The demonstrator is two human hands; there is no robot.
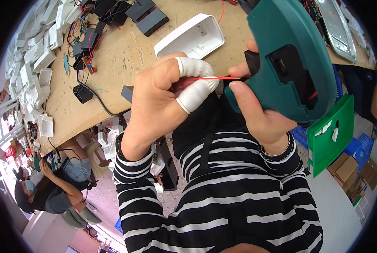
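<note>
Red wire [224, 78] was pinched in the left hand [160, 98].
The right hand [266, 121] gripped a dark green tool [283, 29] beside it.

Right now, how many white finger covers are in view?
2: one cover on the index finger of the left hand, another cover on its thumb. Some fingers of both hands are hidden, so there may be more.

Red wire [224, 78]: thin, pinched, its exposed stretch straight, tip toward three o'clock.
Green tool [314, 57]: curved housing, dark recess in its side, held at two o'clock.
</note>
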